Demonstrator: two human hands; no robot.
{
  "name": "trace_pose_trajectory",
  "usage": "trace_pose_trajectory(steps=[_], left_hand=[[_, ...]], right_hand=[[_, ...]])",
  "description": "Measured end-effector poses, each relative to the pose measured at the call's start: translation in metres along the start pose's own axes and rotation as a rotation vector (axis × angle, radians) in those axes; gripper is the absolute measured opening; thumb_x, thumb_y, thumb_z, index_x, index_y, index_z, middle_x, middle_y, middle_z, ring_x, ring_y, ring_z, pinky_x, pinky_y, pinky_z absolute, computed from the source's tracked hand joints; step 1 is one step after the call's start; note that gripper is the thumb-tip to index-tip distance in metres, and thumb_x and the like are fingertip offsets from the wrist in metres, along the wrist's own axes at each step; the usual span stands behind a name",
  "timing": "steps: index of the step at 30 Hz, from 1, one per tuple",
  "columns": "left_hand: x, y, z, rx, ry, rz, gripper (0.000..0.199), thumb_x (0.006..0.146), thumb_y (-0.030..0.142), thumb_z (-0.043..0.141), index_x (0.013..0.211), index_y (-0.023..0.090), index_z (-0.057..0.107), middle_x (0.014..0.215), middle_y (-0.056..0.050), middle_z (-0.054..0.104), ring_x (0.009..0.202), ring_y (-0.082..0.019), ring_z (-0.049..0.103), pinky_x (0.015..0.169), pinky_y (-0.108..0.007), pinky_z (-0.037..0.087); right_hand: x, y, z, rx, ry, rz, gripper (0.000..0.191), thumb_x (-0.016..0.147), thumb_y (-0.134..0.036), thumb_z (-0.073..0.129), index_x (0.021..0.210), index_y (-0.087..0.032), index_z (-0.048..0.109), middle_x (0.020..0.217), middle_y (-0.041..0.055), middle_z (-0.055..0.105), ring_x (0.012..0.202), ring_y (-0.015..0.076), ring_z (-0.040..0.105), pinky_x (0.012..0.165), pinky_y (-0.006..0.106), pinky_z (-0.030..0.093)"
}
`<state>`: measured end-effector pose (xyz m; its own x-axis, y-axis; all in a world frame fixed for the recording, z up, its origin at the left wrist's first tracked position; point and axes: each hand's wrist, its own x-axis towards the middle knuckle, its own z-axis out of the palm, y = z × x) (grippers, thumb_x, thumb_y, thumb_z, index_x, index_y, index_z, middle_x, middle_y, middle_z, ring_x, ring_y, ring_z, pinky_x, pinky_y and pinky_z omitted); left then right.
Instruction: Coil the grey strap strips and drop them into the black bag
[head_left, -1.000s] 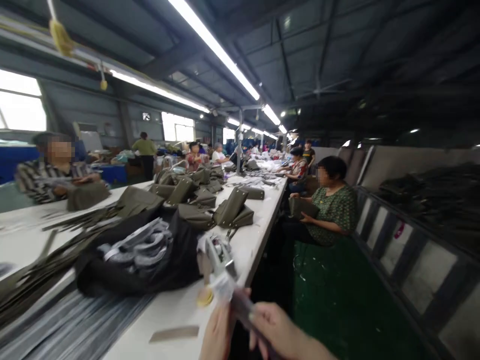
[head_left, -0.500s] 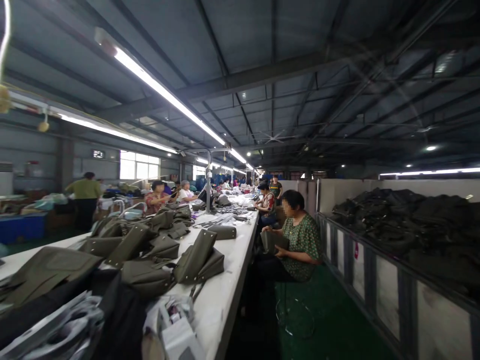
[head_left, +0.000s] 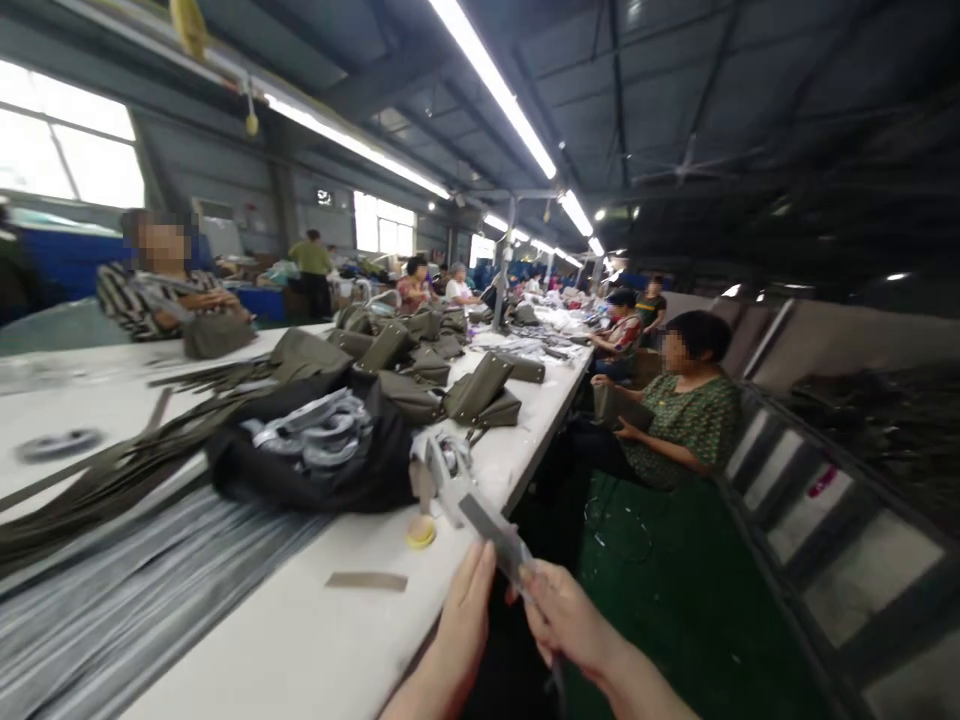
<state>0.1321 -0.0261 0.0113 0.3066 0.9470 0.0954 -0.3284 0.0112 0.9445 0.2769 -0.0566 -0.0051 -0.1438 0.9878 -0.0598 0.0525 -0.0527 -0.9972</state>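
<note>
Since earlier frame: grey strip (head_left: pixel 487 522) and both hands entered view. Right hand (head_left: pixel 568 612) pinches strip; left hand (head_left: pixel 469 598) alongside, fingers together, grip unclear. Strip's long axis slants away leftward, far end toward white table (head_left: pixel 262 640).

Head view. Right grip (head_left: pixel 562 612) was closed round grey strip (head_left: pixel 491 528); left grip (head_left: pixel 471 592) lay alongside with fingers extended, pinch unclear. Below, on bench (head_left: pixel 285 650): short flat strip (head_left: pixel 367 581), yellow roll (head_left: pixel 421 532). Farther left, black cloth (head_left: pixel 240 475) surrounded grey looped parts (head_left: pixel 322 432). Olive bags (head_left: pixel 480 390) lay heaped beyond. Person in green patterned top (head_left: pixel 694 415), seated at right, held dark piece (head_left: pixel 619 405); striped-sleeved person (head_left: pixel 142 300) sat across bench.
</note>
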Motion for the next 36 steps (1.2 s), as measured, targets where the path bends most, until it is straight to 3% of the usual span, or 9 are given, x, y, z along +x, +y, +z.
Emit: trace_pose_trajectory(steps=[7,11,15,20,24,29,33,35,36], left_hand=[[-0.007,-0.004,0.016,-0.166,0.051,0.004,0.041,0.088,0.056,0.046,0.083,0.017,0.056,0.104,-0.009,0.069,0.095,-0.023,0.062,0.088,-0.035,0.046],[-0.011,0.001,0.011,-0.151,-0.050,-0.050,0.047,0.085,0.059,0.051,0.089,0.014,0.061,0.103,-0.011,0.068,0.092,-0.023,0.062,0.084,-0.032,0.045],[0.007,0.024,-0.028,-0.350,-0.178,-0.259,0.071,0.084,0.072,0.035,0.106,0.010,0.061,0.103,-0.014,0.067,0.091,-0.022,0.063,0.082,-0.032,0.047],[0.025,0.034,-0.062,-0.202,-0.559,-0.843,0.086,0.082,0.078,0.023,0.094,0.004,0.065,0.091,-0.019,0.069,0.081,-0.025,0.067,0.073,-0.033,0.051],[0.017,0.028,-0.055,-0.128,-0.740,-0.961,0.054,0.090,0.054,0.042,0.089,0.006,0.065,0.055,-0.004,0.060,0.045,-0.013,0.055,0.054,-0.026,0.050],[0.011,0.047,-0.035,-0.377,-0.550,-0.699,0.023,0.091,0.028,0.052,0.082,0.010,0.064,0.042,0.009,0.038,0.031,-0.003,0.029,0.045,-0.018,0.046],[0.024,0.070,-0.028,-0.595,-0.084,-0.361,0.023,0.092,0.013,0.044,0.098,0.013,0.066,0.065,0.000,0.062,0.051,-0.005,0.057,0.065,-0.018,0.055],[0.045,0.075,-0.036,-0.586,0.116,-0.240,0.033,0.090,0.009,0.042,0.114,0.017,0.064,0.086,-0.006,0.071,0.071,-0.011,0.068,0.074,-0.022,0.057],[0.058,0.077,-0.041,-0.571,0.105,-0.207,0.039,0.089,0.009,0.042,0.122,0.021,0.060,0.092,-0.005,0.072,0.079,-0.014,0.069,0.078,-0.024,0.057]], right_hand=[[-0.009,-0.010,0.016,-0.027,-0.080,0.061,0.056,0.085,-0.070,0.045,0.097,-0.015,0.052,0.036,-0.0109,0.043,0.026,0.0070,0.035,0.032,0.017,0.032],[-0.009,-0.007,0.008,-0.080,-0.093,0.050,0.053,0.088,-0.065,0.042,0.103,-0.015,0.051,0.035,-0.0126,0.040,0.026,0.0071,0.031,0.032,0.017,0.031],[-0.013,-0.011,-0.017,-0.317,-0.091,-0.013,0.047,0.094,-0.056,0.034,0.099,-0.015,0.057,0.036,-0.0112,0.037,0.029,0.0078,0.034,0.038,0.018,0.030],[-0.019,-0.028,-0.041,-1.077,-0.086,-0.299,0.035,0.098,-0.040,0.035,0.101,-0.019,0.063,0.062,0.0020,0.063,0.054,0.0147,0.058,0.051,0.024,0.032],[-0.014,-0.026,-0.053,-1.367,-0.148,-0.393,0.032,0.098,-0.035,0.038,0.109,-0.019,0.063,0.078,0.0077,0.070,0.067,0.0182,0.064,0.059,0.026,0.035],[-0.004,-0.011,-0.066,-1.039,-0.063,-0.323,0.025,0.093,-0.037,0.052,0.108,-0.019,0.060,0.087,0.0050,0.070,0.074,0.0181,0.064,0.065,0.025,0.039],[-0.018,0.001,-0.061,-0.576,-0.018,-0.007,0.022,0.092,-0.034,0.052,0.084,-0.016,0.061,0.060,-0.0030,0.059,0.052,0.0114,0.055,0.049,0.021,0.038],[-0.021,0.004,-0.058,-0.382,-0.159,0.065,0.022,0.093,-0.034,0.054,0.086,-0.015,0.063,0.068,-0.0019,0.061,0.060,0.0130,0.058,0.053,0.022,0.044],[-0.022,0.004,-0.058,-0.372,-0.131,0.040,0.020,0.093,-0.034,0.054,0.093,-0.015,0.063,0.078,0.0002,0.064,0.067,0.0140,0.061,0.058,0.024,0.049]])
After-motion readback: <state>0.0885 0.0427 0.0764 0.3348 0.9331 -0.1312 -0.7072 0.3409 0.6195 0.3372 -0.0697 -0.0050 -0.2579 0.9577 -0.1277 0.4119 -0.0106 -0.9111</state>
